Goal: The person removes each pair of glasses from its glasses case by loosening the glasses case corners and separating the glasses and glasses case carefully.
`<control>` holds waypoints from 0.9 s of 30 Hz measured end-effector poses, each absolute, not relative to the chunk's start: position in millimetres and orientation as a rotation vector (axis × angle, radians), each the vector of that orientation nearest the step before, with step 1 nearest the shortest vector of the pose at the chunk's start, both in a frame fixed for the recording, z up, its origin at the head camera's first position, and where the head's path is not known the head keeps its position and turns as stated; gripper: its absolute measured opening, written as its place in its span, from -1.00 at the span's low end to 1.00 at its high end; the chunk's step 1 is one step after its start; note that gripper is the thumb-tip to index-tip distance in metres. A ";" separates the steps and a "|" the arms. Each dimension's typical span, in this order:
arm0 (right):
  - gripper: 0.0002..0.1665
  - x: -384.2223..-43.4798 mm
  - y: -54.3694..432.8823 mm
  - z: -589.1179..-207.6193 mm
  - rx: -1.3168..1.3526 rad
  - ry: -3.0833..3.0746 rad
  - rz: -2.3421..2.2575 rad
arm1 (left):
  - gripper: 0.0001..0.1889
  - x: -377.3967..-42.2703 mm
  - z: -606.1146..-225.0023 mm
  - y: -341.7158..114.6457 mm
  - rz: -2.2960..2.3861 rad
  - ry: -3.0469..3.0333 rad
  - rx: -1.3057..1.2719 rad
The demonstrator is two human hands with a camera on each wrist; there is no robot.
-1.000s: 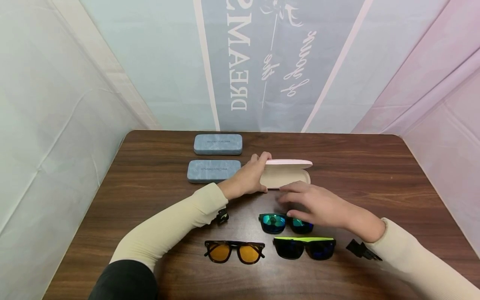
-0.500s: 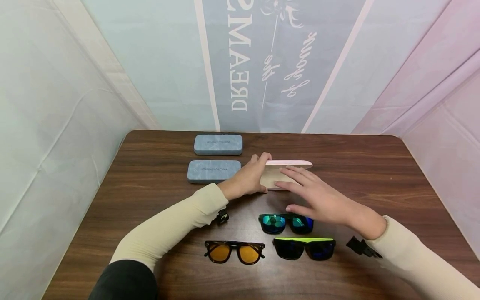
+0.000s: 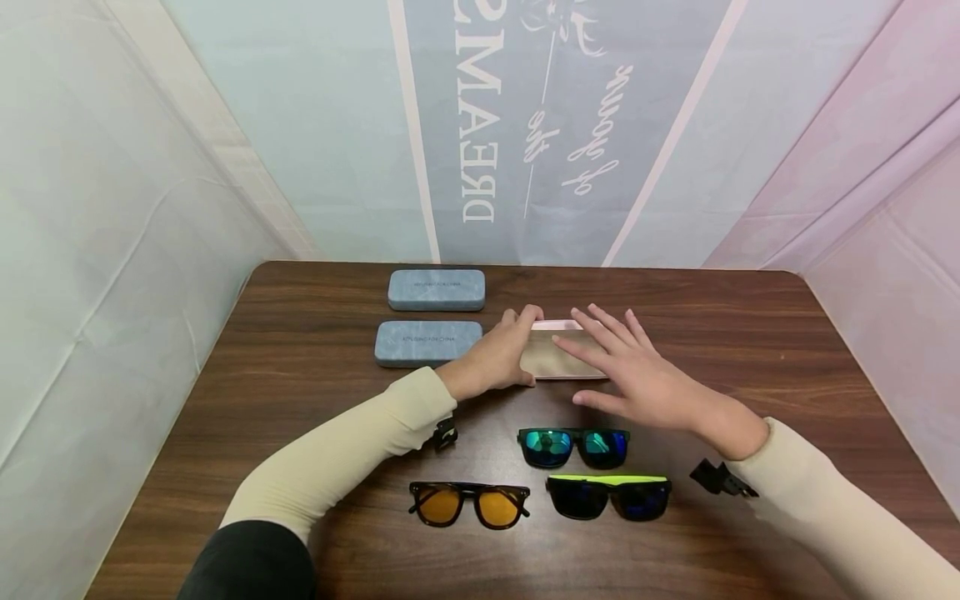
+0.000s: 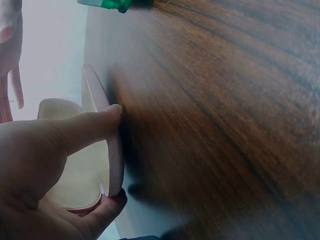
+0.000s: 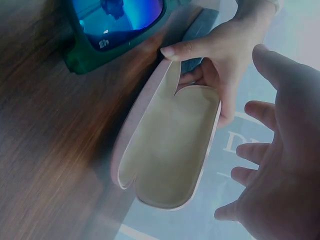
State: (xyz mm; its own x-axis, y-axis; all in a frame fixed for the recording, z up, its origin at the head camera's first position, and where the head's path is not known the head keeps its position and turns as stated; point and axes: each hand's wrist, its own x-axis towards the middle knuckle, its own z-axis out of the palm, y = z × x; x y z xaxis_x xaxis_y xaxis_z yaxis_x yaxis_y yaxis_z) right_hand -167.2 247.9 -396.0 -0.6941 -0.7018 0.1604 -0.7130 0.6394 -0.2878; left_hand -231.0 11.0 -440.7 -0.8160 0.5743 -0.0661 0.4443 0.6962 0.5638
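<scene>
An eyeglass case (image 3: 551,357), pink outside and cream inside, stands with its lid raised on the table. My left hand (image 3: 491,357) grips its left end, thumb at the front rim and fingers behind. In the right wrist view the case's hollow (image 5: 170,145) shows nothing in it. My right hand (image 3: 648,379) is held in front of the case, fingers straight and spread, holding nothing; a gap shows between fingers and case in the right wrist view. Just nearer lie sunglasses with blue-green mirrored lenses (image 3: 547,448).
Two blue-grey eyeglass cases, a rear one (image 3: 437,290) and a front one (image 3: 423,343), lie closed to the left. Amber-lensed glasses (image 3: 498,507) and dark sunglasses with a lime-green top (image 3: 577,498) lie near the front. A printed cloth (image 3: 337,167) hangs behind the table (image 3: 720,333).
My right hand has moved up and away from the mirrored sunglasses to the case, its fingers spreading wider. It now covers the case's right part. My left hand keeps its grip.
</scene>
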 end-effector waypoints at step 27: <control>-0.28 -218.0 266.1 -414.4 0.806 -3.095 0.894 | 0.00 -230.5 -442.9 11.4 0.783 2.684 0.824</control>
State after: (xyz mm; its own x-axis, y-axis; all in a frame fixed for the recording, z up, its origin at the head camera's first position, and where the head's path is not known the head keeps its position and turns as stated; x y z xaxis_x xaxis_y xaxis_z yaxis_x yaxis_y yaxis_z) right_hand -218.0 266.1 -414.4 -0.8672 -0.4966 -0.0361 -0.4008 0.7393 -0.5411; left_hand -230.5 11.4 -442.9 -0.8166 0.5745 -0.0566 0.4539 0.6995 0.5520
